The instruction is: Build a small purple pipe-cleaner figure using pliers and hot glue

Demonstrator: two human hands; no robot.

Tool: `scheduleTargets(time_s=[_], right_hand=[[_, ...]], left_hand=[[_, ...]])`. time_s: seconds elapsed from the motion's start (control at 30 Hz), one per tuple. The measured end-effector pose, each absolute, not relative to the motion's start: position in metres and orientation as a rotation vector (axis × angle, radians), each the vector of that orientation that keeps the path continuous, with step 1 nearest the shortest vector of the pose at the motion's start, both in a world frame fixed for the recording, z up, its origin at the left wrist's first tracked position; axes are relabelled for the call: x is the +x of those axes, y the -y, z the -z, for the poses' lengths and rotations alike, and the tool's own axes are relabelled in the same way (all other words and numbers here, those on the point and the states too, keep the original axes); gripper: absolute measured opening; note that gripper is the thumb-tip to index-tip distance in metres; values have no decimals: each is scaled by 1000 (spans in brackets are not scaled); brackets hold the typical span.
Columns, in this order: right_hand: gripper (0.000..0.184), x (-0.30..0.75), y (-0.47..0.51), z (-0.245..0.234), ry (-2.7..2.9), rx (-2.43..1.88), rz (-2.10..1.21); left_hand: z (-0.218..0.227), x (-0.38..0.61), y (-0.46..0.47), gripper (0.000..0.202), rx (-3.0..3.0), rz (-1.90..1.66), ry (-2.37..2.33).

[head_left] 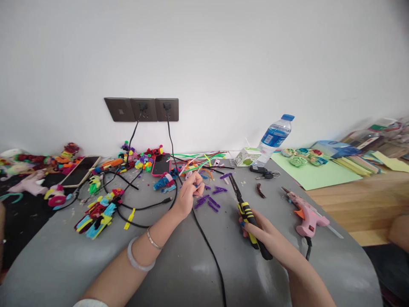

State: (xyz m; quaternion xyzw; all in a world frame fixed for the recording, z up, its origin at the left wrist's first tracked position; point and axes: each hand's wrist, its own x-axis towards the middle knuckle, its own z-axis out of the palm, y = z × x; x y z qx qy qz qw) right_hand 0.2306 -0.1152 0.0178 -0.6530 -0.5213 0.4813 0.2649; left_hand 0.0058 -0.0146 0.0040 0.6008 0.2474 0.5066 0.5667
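Observation:
My right hand (pixel 260 230) is wrapped round the yellow and black handles of long-nose pliers (pixel 246 213). Their dark jaws point away from me, above the grey table. To the left, my left hand (pixel 189 194) is raised with its fingers curled together; what they hold, if anything, is too small to make out. Several short purple pipe cleaner pieces (pixel 209 201) lie on the table between my hand and the pliers. Behind my left hand is a loose pile of coloured pipe cleaners (pixel 204 163).
On the grey table (pixel 179 264), a black cable (pixel 207 243) runs between my arms. A pink glue gun (pixel 308 217) lies right, near keys (pixel 271 174). A water bottle (pixel 274 138) and small carton (pixel 247 157) stand behind. Left are fuzzy figures (pixel 100 213) and phones (pixel 81 171).

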Motion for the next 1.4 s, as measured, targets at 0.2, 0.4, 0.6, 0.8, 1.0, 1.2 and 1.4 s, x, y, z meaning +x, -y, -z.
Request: scheduleTargets(time_s=[0.2, 0.4, 0.6, 0.8, 1.0, 1.2, 1.4], right_hand=[[36, 231, 115, -16, 1414, -1758, -1291], [38, 231, 115, -17, 1404, -1761, -1274], [35, 231, 115, -17, 1410, -1758, -1287], [31, 231, 115, -16, 1422, -1750, -1276], [31, 232, 115, -14, 1432, -1745, -1271], [34, 233, 116, -13, 1416, -1739, -1302], [33, 233, 116, -14, 1425, -1755, -1304]], left_hand=[[-4, 7, 14, 8, 1406, -1213, -582], [-5, 7, 14, 8, 1407, -1194, -592], [-2, 6, 13, 9, 1434, -1203, -602], [-1, 7, 12, 10, 1393, -1273, -581], [-1, 8, 11, 10, 1367, -1271, -578], [-2, 7, 13, 4, 1435, -1184, -583], [-2, 6, 13, 2, 1449, -1168, -613]])
